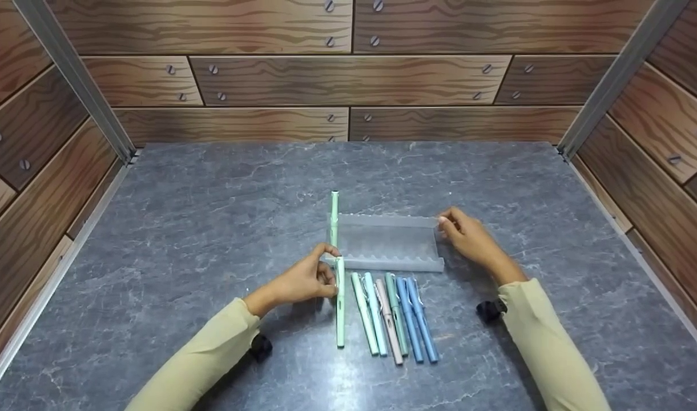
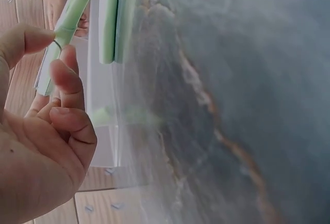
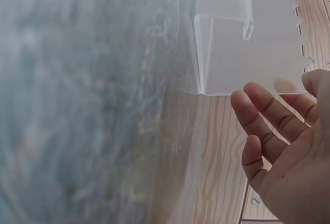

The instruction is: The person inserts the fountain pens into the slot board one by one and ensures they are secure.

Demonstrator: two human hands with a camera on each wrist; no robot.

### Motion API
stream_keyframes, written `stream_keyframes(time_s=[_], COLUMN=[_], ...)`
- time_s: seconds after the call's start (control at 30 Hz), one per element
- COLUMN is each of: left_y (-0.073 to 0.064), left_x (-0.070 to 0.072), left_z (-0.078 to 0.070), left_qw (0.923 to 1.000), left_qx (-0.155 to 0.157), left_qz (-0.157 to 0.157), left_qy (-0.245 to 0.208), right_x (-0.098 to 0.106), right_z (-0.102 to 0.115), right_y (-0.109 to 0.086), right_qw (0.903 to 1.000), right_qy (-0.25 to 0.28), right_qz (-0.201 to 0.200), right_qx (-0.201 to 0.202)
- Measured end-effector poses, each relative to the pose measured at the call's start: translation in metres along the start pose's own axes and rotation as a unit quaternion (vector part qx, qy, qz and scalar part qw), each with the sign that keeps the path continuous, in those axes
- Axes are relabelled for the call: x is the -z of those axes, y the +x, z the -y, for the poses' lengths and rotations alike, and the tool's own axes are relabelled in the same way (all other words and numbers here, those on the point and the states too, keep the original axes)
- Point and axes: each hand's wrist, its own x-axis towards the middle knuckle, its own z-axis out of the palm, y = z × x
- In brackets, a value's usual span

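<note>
My left hand (image 1: 305, 279) pinches a light green pen (image 1: 341, 308) by its clip end, between thumb and fingertips, just in front of the rack's left end. In the left wrist view that pen (image 2: 77, 4) slants up from the fingertips. A clear plastic pen rack (image 1: 388, 264) with notched edges lies ahead, and another light green pen (image 1: 334, 208) rests across its left end. My right hand (image 1: 468, 237) holds the rack's far right corner; in the right wrist view thumb and index finger meet at the notched edge of the rack (image 3: 258, 59), other fingers loosely bent.
In front of the rack several pens lie side by side: a light green pen (image 1: 365, 319), a mint pen (image 1: 376, 319), a pinkish-grey pen (image 1: 389, 328), a dark green pen (image 1: 397, 314) and blue pens (image 1: 411, 325). Wood-patterned walls (image 1: 348, 80) enclose the grey marbled table (image 1: 240, 188).
</note>
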Motion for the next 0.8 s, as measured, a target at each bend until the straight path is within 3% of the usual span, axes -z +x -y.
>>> stream_keyframes(time_s=[0.43,0.8], left_y=[0.006,0.011], left_x=[0.000,0.006], left_z=[-0.005,-0.016], left_qw=[0.9970,0.9903], left_qx=[-0.040,-0.037], left_qz=[-0.053,-0.099], left_qy=[0.038,0.089], right_x=[-0.001,0.002], right_z=[-0.001,0.000], right_y=[0.000,-0.001], right_qw=[0.9999,0.9999], right_qy=[-0.002,0.001], right_qz=[-0.004,0.012], right_qx=[0.010,0.001])
